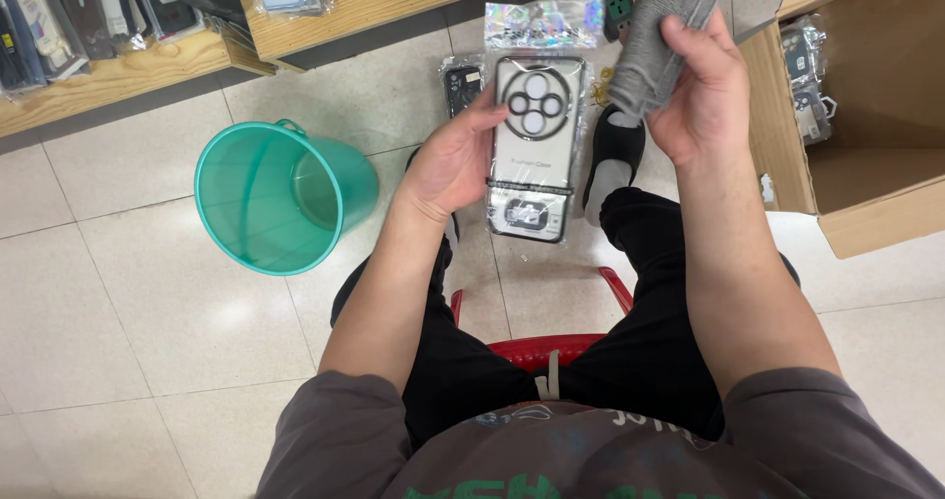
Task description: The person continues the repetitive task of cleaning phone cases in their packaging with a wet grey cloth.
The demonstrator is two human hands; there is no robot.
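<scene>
the left hand (455,159) is pinching the packaged phone case (535,130) by its edge; the right hand (701,91) is clutching a grey cloth (655,41). keeping the case steady and flat seems wise.

I see a pale tiled floor (118,292) w/ dark grout lines, glare patch near centre-left. Wooden shelves (128,71) run along top, stocked w/ packaged goods. A teal plastic bucket (281,199) stands on the tiles; open cardboard box (866,115) at right; red stool (536,346) below.
</scene>
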